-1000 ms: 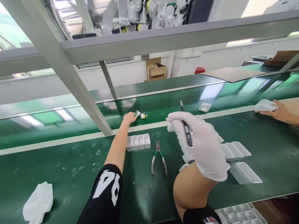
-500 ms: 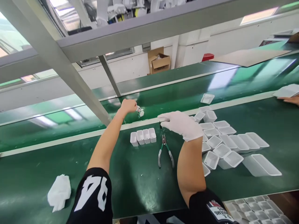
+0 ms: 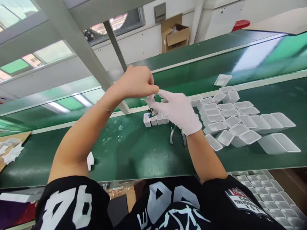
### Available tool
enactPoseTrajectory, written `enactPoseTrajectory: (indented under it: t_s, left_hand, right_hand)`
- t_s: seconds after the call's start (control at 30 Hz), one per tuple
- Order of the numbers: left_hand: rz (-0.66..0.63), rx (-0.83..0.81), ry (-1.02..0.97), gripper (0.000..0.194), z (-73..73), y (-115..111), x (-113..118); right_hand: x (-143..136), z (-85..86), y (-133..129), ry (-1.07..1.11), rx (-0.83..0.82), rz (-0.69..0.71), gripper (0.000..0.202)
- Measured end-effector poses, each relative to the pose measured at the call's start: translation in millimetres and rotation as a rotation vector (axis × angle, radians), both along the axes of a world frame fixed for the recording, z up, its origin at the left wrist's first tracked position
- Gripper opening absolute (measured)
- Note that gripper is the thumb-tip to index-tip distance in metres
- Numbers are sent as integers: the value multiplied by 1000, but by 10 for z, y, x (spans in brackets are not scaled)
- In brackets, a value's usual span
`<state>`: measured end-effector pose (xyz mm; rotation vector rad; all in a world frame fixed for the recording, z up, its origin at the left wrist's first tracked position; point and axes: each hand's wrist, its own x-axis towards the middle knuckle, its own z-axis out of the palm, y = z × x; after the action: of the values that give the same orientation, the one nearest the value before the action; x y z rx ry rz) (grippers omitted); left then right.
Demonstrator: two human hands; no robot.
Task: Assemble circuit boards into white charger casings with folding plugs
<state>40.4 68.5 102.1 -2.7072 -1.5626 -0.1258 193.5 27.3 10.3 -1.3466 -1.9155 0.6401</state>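
left hand (image 3: 136,83): back from the far belt, now raised at frame centre | small white part (image 3: 151,99): lifted off belt, pinched between both hands | right hand (image 3: 178,110): gloved, now meeting left

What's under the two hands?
Under the left hand and gloved right hand sit a row of small white cases and pliers; the hands cover part of both.

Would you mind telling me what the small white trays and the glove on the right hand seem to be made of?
White trays: probably thin moulded plastic, semi-matte, judging by their slim walls and uniform shape. Glove on the right hand: looks like soft white knit fabric, matte and slightly creased, though the weave is too fine to confirm.
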Motion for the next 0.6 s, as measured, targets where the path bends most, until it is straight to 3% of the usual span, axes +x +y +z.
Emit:
enactPoseTrajectory:
  t_s: [0.1, 0.27, 0.37, 0.5, 0.6]
  left_hand:
    - [-46, 17, -35, 24, -20, -117, 137]
    - [77, 34, 41, 20, -225, -238, 445]
    - [115, -38, -1, 26, -366, -283, 467]
    - [166, -159, -310, 38, -678, -258, 32]
    - [372, -210, -533, 35, -1137, -227, -431]
  right_hand:
    - [15, -128, -93, 175, -91, 123, 41]
    - [78, -411, -190, 410, -358, 127, 36]
    - [46, -600, -232, 576, -482, 134, 30]
    - [-22, -836, -266, 850, -644, 190, 43]
    - [-40, -952, -233, 1052, -663, 165, 44]
